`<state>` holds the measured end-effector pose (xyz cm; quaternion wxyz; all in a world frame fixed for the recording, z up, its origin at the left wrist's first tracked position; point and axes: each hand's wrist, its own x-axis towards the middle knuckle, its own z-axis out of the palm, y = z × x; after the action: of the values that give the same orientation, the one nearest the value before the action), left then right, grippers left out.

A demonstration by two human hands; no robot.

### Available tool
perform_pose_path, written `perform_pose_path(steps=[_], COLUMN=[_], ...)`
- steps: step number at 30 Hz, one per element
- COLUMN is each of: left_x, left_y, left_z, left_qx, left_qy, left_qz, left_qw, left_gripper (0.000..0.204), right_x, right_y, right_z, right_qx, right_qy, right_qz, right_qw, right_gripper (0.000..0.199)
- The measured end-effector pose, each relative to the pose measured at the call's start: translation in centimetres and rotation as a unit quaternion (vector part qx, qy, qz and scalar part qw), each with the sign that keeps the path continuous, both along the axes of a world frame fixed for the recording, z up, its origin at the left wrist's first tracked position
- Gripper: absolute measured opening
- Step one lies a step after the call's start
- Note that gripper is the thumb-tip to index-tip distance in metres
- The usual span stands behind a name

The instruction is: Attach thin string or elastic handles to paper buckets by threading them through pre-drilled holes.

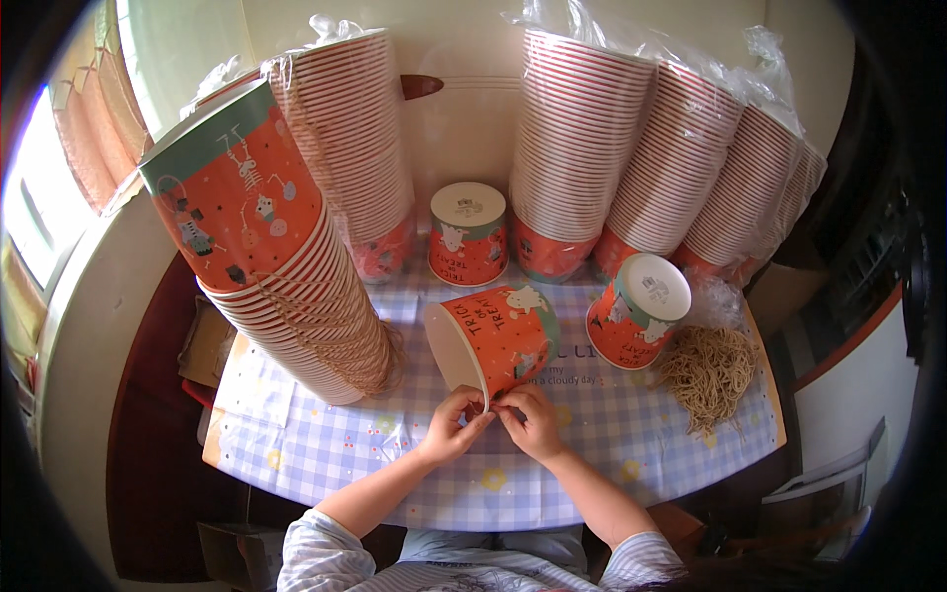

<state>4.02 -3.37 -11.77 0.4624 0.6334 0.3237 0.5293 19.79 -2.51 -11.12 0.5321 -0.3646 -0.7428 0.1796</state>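
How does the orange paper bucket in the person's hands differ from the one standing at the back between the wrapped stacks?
The held bucket lies tipped on its side, open mouth toward the person's left; the back bucket stands upside down, base up. Both hands, left hand and right hand, pinch the held bucket's rim; nothing touches the back bucket. Both share orange sides with white cartoon figures.

The orange paper bucket [498, 340] looks smooth and faintly glossy, the stacked buckets [577, 148] sit in thin shiny clear plastic wrap, the string handles [708, 373] look rough and fibrous, and the checked worktop [612, 424] covering gleams like slick vinyl.
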Motion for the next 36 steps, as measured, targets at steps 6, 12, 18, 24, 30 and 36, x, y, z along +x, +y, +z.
perform_pose_path(steps=[6,12,18,24,30,36], left_x=[0.2,0.2,0.2,0.2,0.0,-0.4], left_y=[-0.1,-0.1,0.0,0.3,0.8,1.1], left_z=[0.2,0.0,0.2,-0.2,-0.5,-0.9], left_qx=[0.015,0.020,0.028,0.023,0.058,0.083], left_qy=[0.005,0.009,0.017,0.045,0.046,0.061], left_qz=[0.015,0.026,0.046,0.076,0.105,0.123], left_qw=[1.000,0.999,0.998,0.996,0.992,0.987], left_gripper=[0.019,0.018,0.018,0.015,0.014,0.013], right_x=[0.1,0.2,0.7,1.0,2.0,3.8], right_y=[0.0,-0.1,0.3,1.1,1.2,1.8], right_z=[0.5,0.9,1.1,0.9,1.7,2.8], right_qx=[-0.002,-0.026,-0.034,-0.038,0.010,-0.054], right_qy=[-0.014,-0.021,-0.048,-0.086,-0.186,-0.151], right_qz=[0.002,0.011,0.016,-0.036,-0.049,-0.046], right_qw=[1.000,0.999,0.998,0.995,0.981,0.986], right_gripper=[0.015,0.012,0.012,0.010,0.008,0.008])
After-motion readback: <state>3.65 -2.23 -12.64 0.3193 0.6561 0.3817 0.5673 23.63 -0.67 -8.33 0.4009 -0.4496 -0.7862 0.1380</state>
